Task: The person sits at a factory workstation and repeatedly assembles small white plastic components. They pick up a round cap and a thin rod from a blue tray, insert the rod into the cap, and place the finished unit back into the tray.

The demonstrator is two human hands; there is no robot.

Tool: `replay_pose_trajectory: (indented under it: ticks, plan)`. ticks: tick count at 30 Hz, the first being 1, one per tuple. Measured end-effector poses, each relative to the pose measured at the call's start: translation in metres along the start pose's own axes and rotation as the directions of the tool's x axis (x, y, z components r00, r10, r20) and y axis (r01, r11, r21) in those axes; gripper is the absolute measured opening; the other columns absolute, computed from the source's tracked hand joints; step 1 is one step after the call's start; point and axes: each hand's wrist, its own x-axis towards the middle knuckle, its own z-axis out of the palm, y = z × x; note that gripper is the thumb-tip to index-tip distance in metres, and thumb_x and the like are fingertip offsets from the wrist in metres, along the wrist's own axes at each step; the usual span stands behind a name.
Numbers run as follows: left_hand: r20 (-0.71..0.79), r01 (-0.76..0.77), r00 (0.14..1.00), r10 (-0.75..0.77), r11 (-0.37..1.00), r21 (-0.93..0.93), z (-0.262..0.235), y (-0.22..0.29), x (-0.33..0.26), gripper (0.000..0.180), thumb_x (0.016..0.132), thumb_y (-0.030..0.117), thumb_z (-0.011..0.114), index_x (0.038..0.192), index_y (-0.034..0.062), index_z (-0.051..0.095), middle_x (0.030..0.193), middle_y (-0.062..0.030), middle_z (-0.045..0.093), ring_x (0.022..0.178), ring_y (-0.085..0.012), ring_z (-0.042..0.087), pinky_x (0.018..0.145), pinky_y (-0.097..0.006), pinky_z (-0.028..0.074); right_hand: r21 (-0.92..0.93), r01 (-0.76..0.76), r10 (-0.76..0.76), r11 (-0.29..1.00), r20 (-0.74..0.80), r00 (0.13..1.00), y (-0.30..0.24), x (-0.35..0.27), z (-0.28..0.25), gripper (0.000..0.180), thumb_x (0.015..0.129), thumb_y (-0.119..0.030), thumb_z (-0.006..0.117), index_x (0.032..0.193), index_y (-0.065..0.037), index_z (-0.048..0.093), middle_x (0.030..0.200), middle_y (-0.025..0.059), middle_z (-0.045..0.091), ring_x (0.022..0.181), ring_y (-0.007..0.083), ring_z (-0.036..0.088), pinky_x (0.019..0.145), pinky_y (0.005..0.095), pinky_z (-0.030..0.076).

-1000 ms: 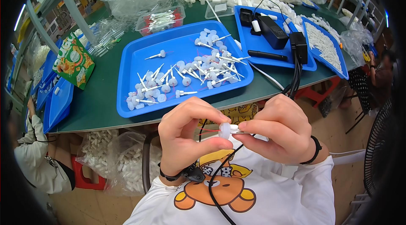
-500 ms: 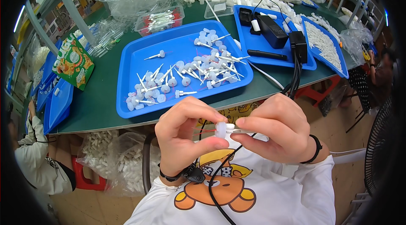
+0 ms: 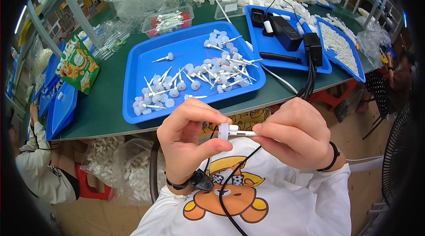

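Note:
Above my lap, in front of the table edge, my left hand (image 3: 186, 140) pinches a round, translucent white cap (image 3: 223, 131) between thumb and forefinger. Thin red threads show on the palm side of the cap. A short white peg (image 3: 233, 128) sticks out of its other face. Beside the peg runs a slim white stick (image 3: 242, 133), its near end at the cap and its far end pinched by my right hand (image 3: 295, 133). Whether the stick is fixed in the cap, I cannot tell. Similar caps with sticks (image 3: 228, 74) lie heaped in a large blue tray (image 3: 148, 61).
Behind stand a clear box (image 3: 148, 27) of white sticks, a blue tray (image 3: 325, 66) with a black adapter (image 3: 285, 34), and another tray of small white pieces (image 3: 338, 50). A green snack bag (image 3: 79, 65) stands left. A black cable (image 3: 221, 198) hangs across my shirt.
My left hand has shifted slightly left with the cap, and my fingertips are farther apart. More of the white stick shows between my hands.

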Motion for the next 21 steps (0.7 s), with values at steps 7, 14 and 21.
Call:
replay_pose_trajectory:
  ticks: [7, 14, 21]
  plan:
    - [0.008, 0.021, 1.000, -0.021, 0.997, 0.068, -0.005, 0.003, -0.003, 0.041, 0.058, 0.005, 0.087, 0.092, -0.0015, 0.066, 0.088, -0.0094, 0.066, 0.080, -0.0163, 0.061, 0.073, -0.027, 0.047, -0.010, 0.023, -0.022, 1.000, 0.059, 0.998, 0.000, -0.003, 0.001, 0.029, 0.063, 0.000, 0.080, 0.089, -0.001, 0.066, 0.076, 0.0047, 0.060, 0.061, 0.0184, 0.056, 0.051, 0.0288, 0.039]
    - [0.121, 0.046, 0.985, -0.125, 0.859, 0.510, -0.050, 0.029, 0.013, 0.048, 0.056, 0.018, 0.087, 0.095, -0.0015, 0.066, 0.092, -0.0089, 0.068, 0.082, -0.0182, 0.063, 0.076, -0.028, 0.049, -0.018, -0.124, 0.120, 0.992, 0.428, 0.896, 0.023, 0.025, 0.004, 0.013, 0.072, -0.009, 0.072, 0.076, -0.006, 0.061, 0.069, 0.0063, 0.055, 0.068, 0.0256, 0.056, 0.060, 0.0363, 0.044]
    - [-0.316, 0.268, 0.944, 0.096, 0.336, 0.903, -0.099, 0.022, 0.023, 0.017, 0.080, 0.008, 0.065, 0.095, 0.0018, 0.065, 0.099, -0.0090, 0.064, 0.092, -0.0213, 0.061, 0.083, -0.033, 0.046, -0.367, -0.054, 0.285, 0.929, 0.613, 0.737, 0.126, 0.079, 0.035, 0.016, 0.078, -0.019, 0.067, 0.080, -0.003, 0.067, 0.078, 0.0119, 0.065, 0.078, 0.0303, 0.063, 0.069, 0.0384, 0.050]
